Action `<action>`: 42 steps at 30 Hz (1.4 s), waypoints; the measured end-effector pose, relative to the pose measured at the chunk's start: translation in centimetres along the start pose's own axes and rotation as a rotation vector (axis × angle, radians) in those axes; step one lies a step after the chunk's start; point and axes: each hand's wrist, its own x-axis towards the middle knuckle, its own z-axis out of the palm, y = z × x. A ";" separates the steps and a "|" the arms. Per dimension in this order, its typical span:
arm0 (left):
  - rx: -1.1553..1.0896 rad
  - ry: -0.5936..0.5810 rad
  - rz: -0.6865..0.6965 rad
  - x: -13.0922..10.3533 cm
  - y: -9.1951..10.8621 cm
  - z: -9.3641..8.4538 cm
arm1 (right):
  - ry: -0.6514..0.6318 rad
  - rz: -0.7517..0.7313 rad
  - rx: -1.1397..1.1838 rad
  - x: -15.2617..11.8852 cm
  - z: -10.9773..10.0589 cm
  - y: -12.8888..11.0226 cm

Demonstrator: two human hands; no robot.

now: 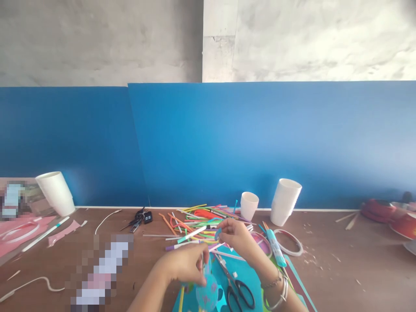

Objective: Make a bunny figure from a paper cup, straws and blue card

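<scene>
My left hand (190,262) is closed in a pinch on a light blue decorated paper piece (207,294) with pinkish marks, which hangs below the fingers. Further up and to the right, my right hand (238,238) pinches a small blue piece (218,234) between thumb and fingers. Between my forearms, a pair of scissors (232,281) with black handles lies on blue paper (256,266). Just beyond both hands spreads a pile of coloured pipe cleaners and straws (195,223), with capped marker pens (194,234) among them.
A white cup (249,206) and stacked white cups (286,201) stand by the blue partition (260,138). A glue tube (276,248) and a tape roll (289,243) lie right of my wrist. Keys (139,217), pink paper scraps (63,233) and another cup stack (56,193) are left.
</scene>
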 end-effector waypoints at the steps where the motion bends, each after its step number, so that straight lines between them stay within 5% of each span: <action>1: -0.094 0.039 0.028 -0.2 0.2 -0.6 | 0.002 -0.006 0.027 0.0 -0.1 -0.1; 7: -0.372 0.230 0.162 -0.4 0.9 -2.0 | 0.098 -0.088 -0.042 0.0 -0.3 -0.4; 14: -0.474 0.276 0.154 1.2 0.3 -0.9 | -0.025 0.022 0.099 -0.4 0.0 -1.2; 20: -0.472 0.272 0.171 1.9 -0.5 -0.5 | 0.042 -0.139 0.020 -0.1 0.0 -0.4; 26: -0.510 0.274 0.173 2.2 -1.0 -0.2 | -0.022 -0.009 0.074 -0.5 -0.1 -1.3; 34: -0.508 0.275 0.127 1.9 -0.3 -0.5 | 0.015 -0.116 -0.041 -0.5 -0.1 -0.9; 42: -0.493 0.262 0.135 1.8 -0.1 -0.7 | -0.025 -0.013 -0.006 -0.6 0.0 -1.4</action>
